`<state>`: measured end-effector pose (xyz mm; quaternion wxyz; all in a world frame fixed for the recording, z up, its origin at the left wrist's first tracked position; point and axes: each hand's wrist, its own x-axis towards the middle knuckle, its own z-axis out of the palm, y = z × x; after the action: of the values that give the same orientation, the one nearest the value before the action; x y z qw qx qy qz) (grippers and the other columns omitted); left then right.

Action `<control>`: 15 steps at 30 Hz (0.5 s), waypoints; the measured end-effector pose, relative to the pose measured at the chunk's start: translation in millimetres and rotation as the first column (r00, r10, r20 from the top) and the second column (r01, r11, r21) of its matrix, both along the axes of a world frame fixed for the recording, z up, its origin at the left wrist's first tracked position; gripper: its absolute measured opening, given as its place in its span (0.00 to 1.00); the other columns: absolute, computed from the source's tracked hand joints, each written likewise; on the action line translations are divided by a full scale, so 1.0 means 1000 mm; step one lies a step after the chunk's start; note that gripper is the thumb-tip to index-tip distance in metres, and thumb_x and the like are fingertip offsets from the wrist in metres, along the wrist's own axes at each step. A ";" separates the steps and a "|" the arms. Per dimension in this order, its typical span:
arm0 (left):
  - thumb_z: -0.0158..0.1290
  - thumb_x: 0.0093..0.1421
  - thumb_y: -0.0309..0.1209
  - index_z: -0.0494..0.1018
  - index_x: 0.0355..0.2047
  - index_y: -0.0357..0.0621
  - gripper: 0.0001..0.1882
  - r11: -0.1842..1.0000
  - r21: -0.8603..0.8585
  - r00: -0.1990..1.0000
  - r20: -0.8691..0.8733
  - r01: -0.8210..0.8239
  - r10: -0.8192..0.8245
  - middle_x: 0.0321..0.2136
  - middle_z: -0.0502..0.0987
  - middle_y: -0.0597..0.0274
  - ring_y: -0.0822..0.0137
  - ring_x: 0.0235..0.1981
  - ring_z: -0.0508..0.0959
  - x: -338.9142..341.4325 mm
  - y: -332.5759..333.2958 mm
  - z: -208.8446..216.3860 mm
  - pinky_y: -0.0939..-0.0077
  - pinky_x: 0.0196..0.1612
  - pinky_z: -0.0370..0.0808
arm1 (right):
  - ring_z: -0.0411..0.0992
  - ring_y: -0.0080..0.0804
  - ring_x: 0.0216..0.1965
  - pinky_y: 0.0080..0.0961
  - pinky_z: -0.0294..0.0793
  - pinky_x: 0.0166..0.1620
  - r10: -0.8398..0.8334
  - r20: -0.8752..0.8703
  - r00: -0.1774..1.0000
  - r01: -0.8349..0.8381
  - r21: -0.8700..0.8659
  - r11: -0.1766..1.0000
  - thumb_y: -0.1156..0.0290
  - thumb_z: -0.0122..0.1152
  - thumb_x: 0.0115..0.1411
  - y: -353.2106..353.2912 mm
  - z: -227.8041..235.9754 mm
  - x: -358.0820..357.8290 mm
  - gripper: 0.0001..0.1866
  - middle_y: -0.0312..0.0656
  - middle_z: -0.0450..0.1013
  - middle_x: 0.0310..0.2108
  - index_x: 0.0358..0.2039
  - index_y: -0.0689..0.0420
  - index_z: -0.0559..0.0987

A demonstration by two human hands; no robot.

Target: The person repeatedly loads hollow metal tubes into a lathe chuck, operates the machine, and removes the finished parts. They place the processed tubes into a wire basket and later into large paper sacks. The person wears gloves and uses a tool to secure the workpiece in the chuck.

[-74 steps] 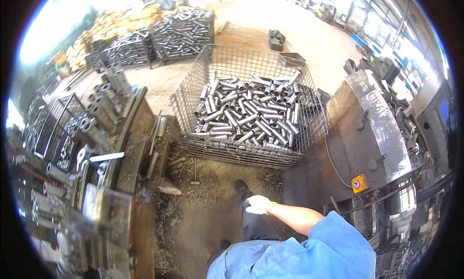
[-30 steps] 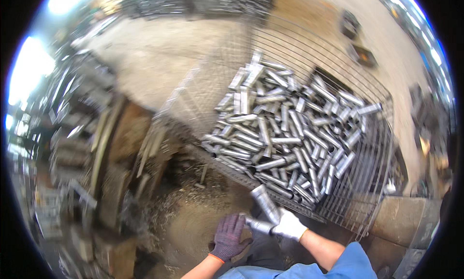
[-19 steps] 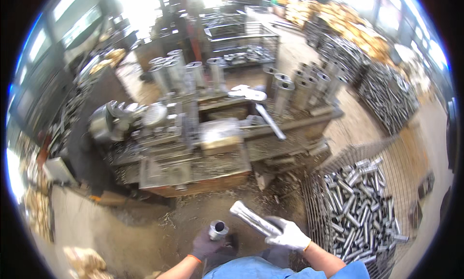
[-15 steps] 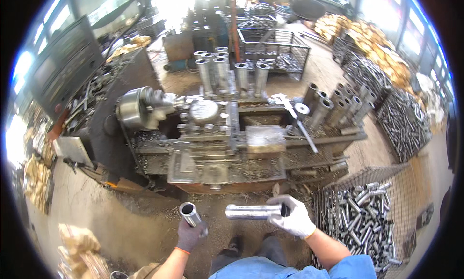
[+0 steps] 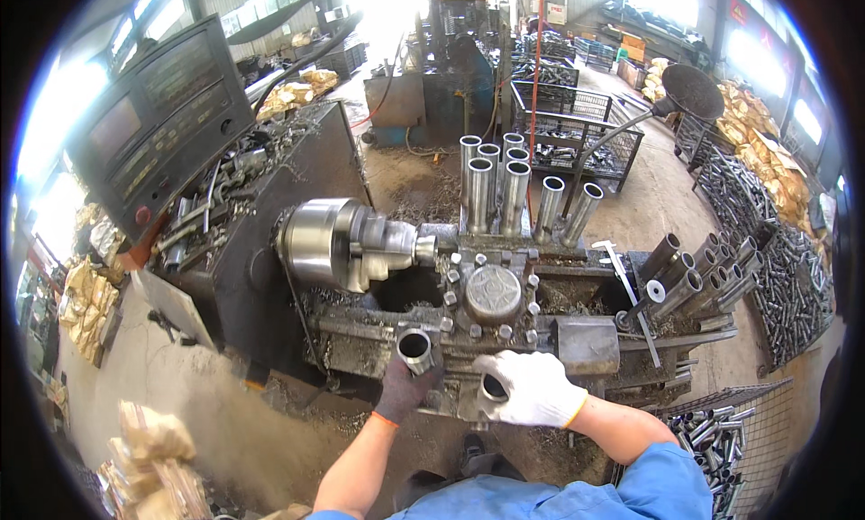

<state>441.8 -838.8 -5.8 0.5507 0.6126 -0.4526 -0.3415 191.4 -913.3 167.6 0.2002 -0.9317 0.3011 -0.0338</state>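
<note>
My left hand (image 5: 407, 390), in a dark grey glove, grips a short metal tube (image 5: 415, 347) that stands nearly upright with its open end up. Beside it, my right hand (image 5: 539, 389), in a white glove, is closed around a second metal tube (image 5: 493, 387). Only the dark mouth and part of the wall of that tube show; the palm covers the rest. Both hands are over the front edge of a lathe. Just beyond them is the round tool post (image 5: 493, 295) with bolts about it. A shiny chuck (image 5: 320, 242) lies further left, blurred in part.
Several tubes (image 5: 514, 196) stand behind the tool post, and more tubes (image 5: 692, 286) lean at the right. A caliper (image 5: 633, 299) lies near those. A control panel (image 5: 158, 105) rises at the left. A wire crate (image 5: 721, 439) of tubes sits at the lower right.
Both hands have moved forward to the lathe with their tubes. The right-hand tube, sideways before, now turns its open end into view. The head view has shifted as well.
</note>
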 end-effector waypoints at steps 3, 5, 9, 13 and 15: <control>0.72 0.55 0.32 0.71 0.62 0.43 0.36 0.983 0.144 0.970 0.199 0.115 -0.142 0.53 0.79 0.56 0.62 0.57 0.77 0.022 0.009 0.000 0.62 0.63 0.73 | 0.82 0.52 0.45 0.46 0.82 0.48 0.028 -0.026 0.999 -0.028 0.026 0.999 0.47 0.67 0.60 -0.012 0.023 -0.008 0.31 0.51 0.82 0.45 0.59 0.50 0.78; 0.65 0.61 0.33 0.74 0.60 0.45 0.27 0.937 0.315 0.984 0.045 0.150 -0.173 0.58 0.78 0.52 0.55 0.60 0.77 0.046 0.009 0.007 0.59 0.64 0.74 | 0.82 0.52 0.49 0.45 0.83 0.51 0.108 -0.042 0.993 -0.102 0.115 0.988 0.50 0.70 0.59 -0.027 0.049 -0.017 0.29 0.52 0.82 0.47 0.57 0.52 0.81; 0.60 0.61 0.29 0.76 0.57 0.47 0.22 0.869 0.450 0.717 0.536 0.203 -0.445 0.62 0.75 0.48 0.48 0.60 0.77 0.080 -0.021 0.035 0.56 0.63 0.76 | 0.86 0.37 0.36 0.31 0.87 0.43 0.049 0.367 0.929 -0.131 0.202 0.971 0.59 0.72 0.59 -0.081 0.083 0.016 0.22 0.47 0.86 0.40 0.51 0.56 0.86; 0.64 0.54 0.24 0.77 0.53 0.46 0.24 0.918 -0.360 0.605 0.773 0.168 0.192 0.53 0.79 0.47 0.44 0.54 0.80 0.108 -0.050 0.082 0.54 0.60 0.77 | 0.80 0.47 0.55 0.39 0.79 0.59 -0.088 0.048 0.995 0.083 0.091 0.992 0.55 0.69 0.56 -0.174 0.049 0.131 0.44 0.52 0.81 0.56 0.72 0.56 0.66; 0.63 0.54 0.29 0.75 0.55 0.44 0.26 0.874 -0.476 0.473 0.795 0.101 0.379 0.57 0.75 0.47 0.44 0.59 0.76 0.139 -0.055 0.106 0.47 0.62 0.74 | 0.80 0.47 0.51 0.39 0.79 0.56 -0.073 -0.334 0.940 0.119 0.121 0.985 0.53 0.71 0.55 -0.213 0.015 0.181 0.46 0.56 0.80 0.54 0.71 0.57 0.68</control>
<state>580.8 -893.7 99.7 0.3991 0.5858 -0.6816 0.1818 372.4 -1126.0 182.2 0.2101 -0.8922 0.3770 0.1331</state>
